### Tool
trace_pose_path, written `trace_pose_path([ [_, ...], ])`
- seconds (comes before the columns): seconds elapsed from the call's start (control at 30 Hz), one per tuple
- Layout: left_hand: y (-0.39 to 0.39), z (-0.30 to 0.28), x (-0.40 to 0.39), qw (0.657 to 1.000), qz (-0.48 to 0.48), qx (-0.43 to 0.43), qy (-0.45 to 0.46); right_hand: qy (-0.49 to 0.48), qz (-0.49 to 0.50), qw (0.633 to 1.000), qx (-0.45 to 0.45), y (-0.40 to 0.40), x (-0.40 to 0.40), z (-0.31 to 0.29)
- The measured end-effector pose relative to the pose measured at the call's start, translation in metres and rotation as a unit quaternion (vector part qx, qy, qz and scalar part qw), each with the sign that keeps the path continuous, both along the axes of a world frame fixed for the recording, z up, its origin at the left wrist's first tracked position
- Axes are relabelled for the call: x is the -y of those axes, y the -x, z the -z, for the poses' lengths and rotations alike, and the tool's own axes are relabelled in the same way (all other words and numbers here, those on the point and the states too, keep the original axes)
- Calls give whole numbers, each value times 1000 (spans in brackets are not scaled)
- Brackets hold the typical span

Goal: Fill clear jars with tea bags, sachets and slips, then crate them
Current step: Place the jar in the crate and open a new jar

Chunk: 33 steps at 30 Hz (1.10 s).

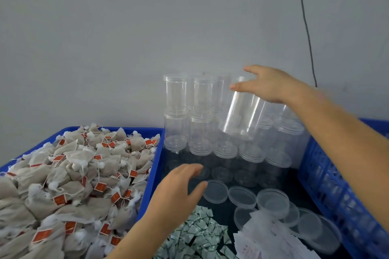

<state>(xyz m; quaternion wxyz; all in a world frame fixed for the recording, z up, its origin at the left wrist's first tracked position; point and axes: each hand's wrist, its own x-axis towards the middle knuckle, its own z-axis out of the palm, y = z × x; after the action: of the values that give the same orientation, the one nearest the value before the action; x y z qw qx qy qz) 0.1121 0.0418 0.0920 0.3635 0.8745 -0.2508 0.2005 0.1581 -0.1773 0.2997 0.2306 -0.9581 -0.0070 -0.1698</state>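
Head view: a blue tray (156,166) at the left is heaped with tea bags (69,176), and just right of it the left hand (179,190) hovers with relaxed fingers, holding nothing, above green sachets (195,235) on the dark counter (223,212). Further right, loose lids (272,199) and white slips (271,239) lie before stacked clear jars (175,99). The right hand (271,85) grips a tilted jar (242,113) beside a blue crate (336,185).

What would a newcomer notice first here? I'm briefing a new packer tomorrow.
Probably the right hand tilting a clear jar off the stacked jars at the wall. Next, the blue tray on the left, heaped with tea bags.
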Motion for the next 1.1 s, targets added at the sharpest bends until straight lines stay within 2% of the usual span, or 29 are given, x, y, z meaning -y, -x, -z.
trace_pose_path([
  [0.13,12,-7,8,997,-9,43,62,-79,-55,991,-96,48,4,62],
  [0.2,21,-6,14,997,6,57,47,-120,-59,982,-136,61,5,103],
  [0.33,33,9,28,992,43,67,-100,-279,-34,938,-200,83,-4,170],
  [0.5,48,16,36,960,30,95,-263,-453,-28,869,-199,102,-15,207],
  [0.6,47,19,42,933,4,172,-316,-545,-16,805,-236,106,-13,210],
  [0.7,46,20,43,908,-20,223,-355,-582,13,760,-288,105,-6,217],
  [0.8,48,24,45,895,-28,210,-393,-584,57,732,-346,104,0,224],
  [0.87,49,27,48,887,-18,217,-408,-571,67,732,-365,104,2,225],
  [1.0,49,29,49,882,-9,202,-426,-538,74,760,-357,104,1,227],
  [1.03,49,28,49,886,-8,181,-427,-526,65,773,-348,103,-1,226],
  [1.1,48,27,48,906,-6,114,-409,-446,10,839,-311,102,-4,227],
])
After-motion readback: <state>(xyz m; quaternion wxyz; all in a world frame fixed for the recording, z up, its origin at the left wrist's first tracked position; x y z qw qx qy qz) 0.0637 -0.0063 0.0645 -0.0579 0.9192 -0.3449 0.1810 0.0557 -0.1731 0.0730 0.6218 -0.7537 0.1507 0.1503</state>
